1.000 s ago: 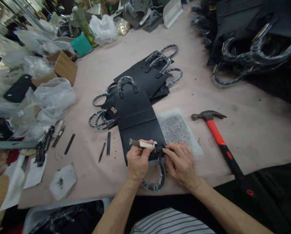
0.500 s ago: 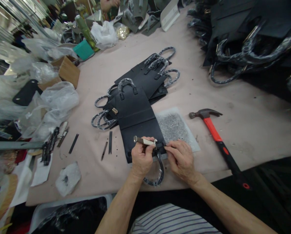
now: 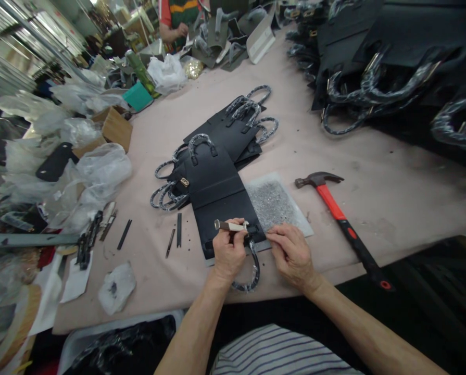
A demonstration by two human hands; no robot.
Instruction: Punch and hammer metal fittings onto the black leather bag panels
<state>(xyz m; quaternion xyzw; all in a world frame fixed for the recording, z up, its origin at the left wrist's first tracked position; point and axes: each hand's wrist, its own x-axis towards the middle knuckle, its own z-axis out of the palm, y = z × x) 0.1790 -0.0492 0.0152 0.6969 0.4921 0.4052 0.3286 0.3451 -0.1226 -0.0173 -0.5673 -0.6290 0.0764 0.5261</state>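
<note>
A black bag panel (image 3: pixel 221 200) lies on the table, its near handle (image 3: pixel 254 271) wrapped in clear plastic and looping toward me. My left hand (image 3: pixel 229 250) is closed around a short tool with a brown and white handle (image 3: pixel 229 225), held over the panel's near end. Beside the panel's right edge is my right hand (image 3: pixel 289 252), its fingertips pinched together; what lies between them is too small to make out. A speckled white sheet (image 3: pixel 277 200) covered with small silvery bits sits just beyond my right hand.
A claw hammer (image 3: pixel 340 219) with a red and black handle lies at right. More black panels (image 3: pixel 227 125) are stacked behind. Handled black pieces (image 3: pixel 404 57) pile up at far right. Plastic bags (image 3: pixel 103 166) and a cardboard box (image 3: pixel 117 127) crowd the left. A person (image 3: pixel 174 26) is at the back.
The camera view has shifted slightly, bringing more of the person at the back into sight. Both hands stay at the panel's near end, with the tool still in my left hand.
</note>
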